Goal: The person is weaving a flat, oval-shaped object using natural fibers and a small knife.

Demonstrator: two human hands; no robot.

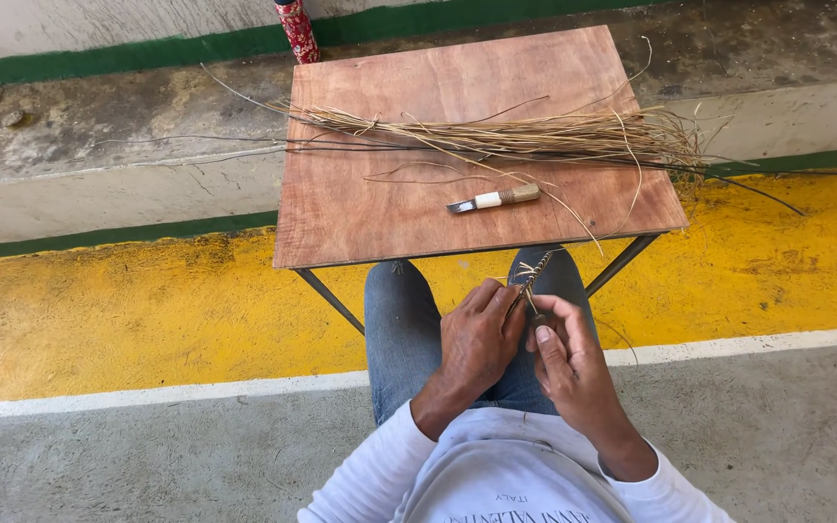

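Mid-plait, judged: small braided strip (532, 271) pinched over lap, just below worktop (341, 213) edge. Left hand (477, 339) clamped on strip's lower part; right hand (566, 353) closed on its dark end. Fibre bundle (535, 136) and knife (493, 199) lay on worktop, untouched. Next move probably called for steady tension, tight crossing of strands.

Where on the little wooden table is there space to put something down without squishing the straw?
The wooden table is bare along its near edge, below the small knife, and in its left near corner. The far strip behind the straw bundle is bare too. The middle is crowded: straw lies right across, with loose strands trailing toward the right near corner.
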